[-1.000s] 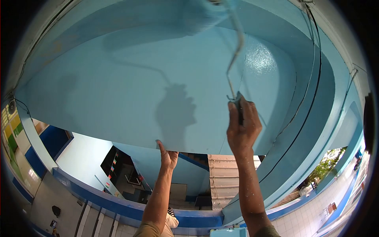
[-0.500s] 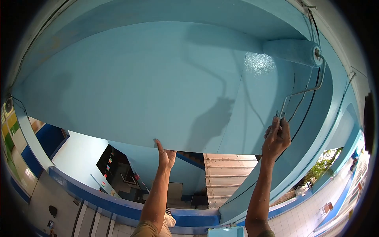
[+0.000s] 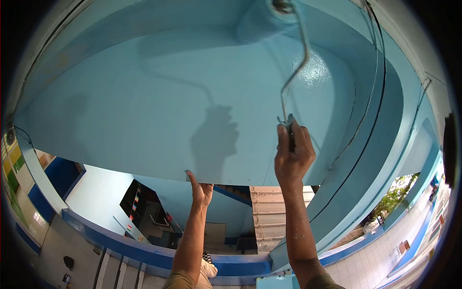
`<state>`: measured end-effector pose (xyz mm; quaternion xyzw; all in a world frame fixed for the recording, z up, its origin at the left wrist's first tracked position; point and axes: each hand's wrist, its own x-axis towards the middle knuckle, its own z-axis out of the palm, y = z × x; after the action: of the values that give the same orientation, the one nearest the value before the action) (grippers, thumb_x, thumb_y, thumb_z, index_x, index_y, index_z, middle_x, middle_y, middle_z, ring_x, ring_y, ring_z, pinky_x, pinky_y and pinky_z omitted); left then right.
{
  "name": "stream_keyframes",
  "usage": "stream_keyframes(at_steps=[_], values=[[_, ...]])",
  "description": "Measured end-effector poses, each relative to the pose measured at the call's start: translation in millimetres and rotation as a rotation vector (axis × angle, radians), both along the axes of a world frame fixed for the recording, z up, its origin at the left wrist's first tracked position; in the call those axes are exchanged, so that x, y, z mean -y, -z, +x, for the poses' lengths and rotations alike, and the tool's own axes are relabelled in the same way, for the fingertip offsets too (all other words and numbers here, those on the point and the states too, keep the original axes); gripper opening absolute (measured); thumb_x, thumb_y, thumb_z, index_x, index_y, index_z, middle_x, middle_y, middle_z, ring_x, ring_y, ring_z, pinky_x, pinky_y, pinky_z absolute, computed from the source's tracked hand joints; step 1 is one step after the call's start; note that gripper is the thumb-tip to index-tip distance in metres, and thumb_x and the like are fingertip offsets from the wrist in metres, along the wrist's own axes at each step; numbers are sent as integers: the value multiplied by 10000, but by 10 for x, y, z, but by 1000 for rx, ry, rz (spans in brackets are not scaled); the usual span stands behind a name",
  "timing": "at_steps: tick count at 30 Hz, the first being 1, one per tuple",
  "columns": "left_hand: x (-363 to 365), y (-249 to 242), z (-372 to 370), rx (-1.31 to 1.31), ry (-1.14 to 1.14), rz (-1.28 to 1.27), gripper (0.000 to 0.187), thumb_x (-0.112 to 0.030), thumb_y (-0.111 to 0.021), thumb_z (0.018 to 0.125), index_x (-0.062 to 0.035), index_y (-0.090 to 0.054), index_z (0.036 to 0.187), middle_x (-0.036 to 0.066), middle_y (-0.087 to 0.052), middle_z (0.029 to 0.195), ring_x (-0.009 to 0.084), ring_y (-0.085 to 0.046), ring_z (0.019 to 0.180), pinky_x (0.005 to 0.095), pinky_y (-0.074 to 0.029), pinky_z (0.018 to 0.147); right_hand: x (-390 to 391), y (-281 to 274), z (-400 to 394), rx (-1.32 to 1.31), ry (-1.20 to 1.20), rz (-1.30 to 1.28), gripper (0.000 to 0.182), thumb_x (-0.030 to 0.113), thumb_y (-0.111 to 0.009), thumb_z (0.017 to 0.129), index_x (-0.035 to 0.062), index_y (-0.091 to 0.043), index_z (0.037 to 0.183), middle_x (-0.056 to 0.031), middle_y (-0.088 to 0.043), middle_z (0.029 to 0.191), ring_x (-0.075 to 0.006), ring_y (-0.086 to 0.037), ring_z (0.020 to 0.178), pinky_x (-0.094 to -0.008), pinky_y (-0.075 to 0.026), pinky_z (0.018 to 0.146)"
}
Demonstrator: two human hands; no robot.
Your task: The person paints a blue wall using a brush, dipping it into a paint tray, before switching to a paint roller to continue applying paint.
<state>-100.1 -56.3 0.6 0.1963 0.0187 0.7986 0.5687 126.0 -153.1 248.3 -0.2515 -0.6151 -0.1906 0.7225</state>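
A: Where is the paint roller [image 3: 269,19] just now?

B: Up at the top of the view, pressed to the blue ceiling [image 3: 144,106]. Its fuzzy sleeve lies with its long axis running roughly left to right, tilted a little, with the end cap [image 3: 280,6] on the right side, nearest the wire frame.

A: And the handle?

B: The wire frame [image 3: 298,58] drops from that end cap, bends, and runs down into the grip. So the tool as a whole stands close to upright in the picture, sleeve end pointing up and away from the person, grip end pointing down toward them.

A: Who has hold of it?

B: The right hand [image 3: 292,156] is wrapped tight round the grip, fingers curled fully closed, thumb along the side (the grip itself is mostly hidden inside the fist).

A: The left hand [image 3: 201,190]?

B: Raised, fingers together and fairly flat, resting at the lower edge of the ceiling slab. It grips nothing that I can see.

A: Anything else near the roller?

B: A glossy wet patch [image 3: 315,70] just right of the wire frame, and the shadow [image 3: 214,137] of hand and roller falls on the ceiling to the left. A black cable [image 3: 380,96] runs along the curved edge at right, well apart from the roller
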Motion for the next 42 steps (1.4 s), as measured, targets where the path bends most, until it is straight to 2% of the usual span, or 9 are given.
stream_keyframes(at_steps=[9,12,16,20,23,27,30,35,42], values=[[-50,53,-18,18,3,-17,750,-625,-681,837,-159,-476,1386,11,-606,1253,168,-623,1103,315,-611,842,-11,96,403,-109,101,-3,203,2,-696,898,-107,-670,1068,-116,-623,763,-115,-565,596,-282,-425,482],[-34,46,-17,3,3,-13,766,-626,-679,839,-159,-459,1405,14,-594,1277,174,-606,1135,326,-595,886,-66,135,648,-198,173,26,124,40,-662,949,-74,-670,998,-42,-598,686,-43,-520,503,-218,-366,390],[-69,105,-46,2,21,38,753,-618,-668,855,-154,-459,1410,14,-591,1288,173,-582,1175,334,-573,917,-92,191,857,-313,149,-25,137,59,-654,968,-77,-664,961,-32,-532,671,-42,-449,506,-240,-319,411],[-63,86,-34,11,15,42,732,-614,-660,865,-153,-471,1402,12,-595,1286,167,-581,1177,331,-574,901,-107,192,925,-308,199,-28,131,57,-659,964,-72,-662,940,-31,-529,668,-40,-444,505,-240,-318,410],[-13,20,6,8,-5,14,711,-619,-656,865,-156,-490,1378,4,-606,1263,162,-599,1149,326,-580,884,-121,167,880,-241,246,14,169,102,-641,984,-30,-666,881,-9,-534,625,-28,-502,467,-212,-362,370],[42,-48,46,9,-23,-21,696,-620,-657,863,-158,-502,1359,-5,-625,1231,155,-633,1084,308,-597,832,-92,163,627,-261,128,-8,105,26,-665,948,-78,-670,956,-42,-549,665,-56,-462,499,-242,-330,412],[28,-35,34,10,-14,-12,690,-616,-656,864,-154,-504,1353,-2,-633,1212,151,-646,1052,298,-608,803,-50,129,397,-206,72,-12,188,13,-693,913,-124,-667,1040,-87,-594,697,-74,-488,507,-254,-362,422],[0,13,4,29,24,51,665,-601,-641,879,-147,-506,1346,5,-637,1199,152,-650,1046,305,-616,804,-22,99,-11,-117,22,-17,215,-14,-690,899,-131,-662,1077,-110,-591,707,-104,-520,544,-261,-385,444],[-8,30,14,7,15,99,690,-585,-616,903,-146,-463,1412,13,-586,1337,173,-589,1202,340,-554,985,21,-50,-673,35,-85,-18,257,10,-673,909,-122,-651,1129,-145,-627,825,-185,-615,585,-304,-475,473]])
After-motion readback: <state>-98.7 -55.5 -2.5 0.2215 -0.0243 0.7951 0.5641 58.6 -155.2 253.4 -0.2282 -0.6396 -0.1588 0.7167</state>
